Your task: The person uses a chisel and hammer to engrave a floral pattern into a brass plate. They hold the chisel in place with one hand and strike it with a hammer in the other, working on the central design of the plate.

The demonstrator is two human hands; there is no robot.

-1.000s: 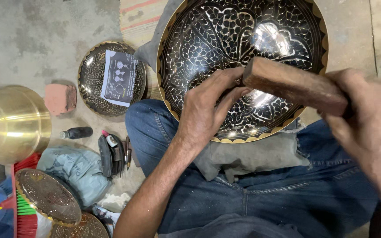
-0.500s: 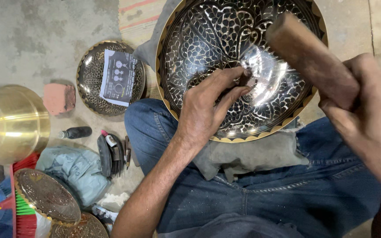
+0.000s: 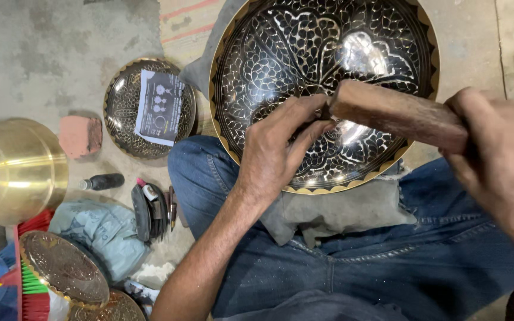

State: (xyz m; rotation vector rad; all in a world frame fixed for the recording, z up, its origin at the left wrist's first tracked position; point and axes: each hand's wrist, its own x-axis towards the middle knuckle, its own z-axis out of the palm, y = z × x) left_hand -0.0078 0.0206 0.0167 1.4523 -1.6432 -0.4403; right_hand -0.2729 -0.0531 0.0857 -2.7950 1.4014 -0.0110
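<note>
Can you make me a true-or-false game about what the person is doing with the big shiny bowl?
1. The big engraved bowl rests on the person's lap, on a grey cloth. True.
2. The right hand grips a wooden block. True.
3. The left hand lies flat on the floor. False: its fingertips pinch something small against the inside of the bowl, right by the block's end.
4. The smaller dark dish on the floor is bare. False: a paper sheet with drawn patterns lies in it.
5. A plain golden bowl sits at the left edge. True.
</note>
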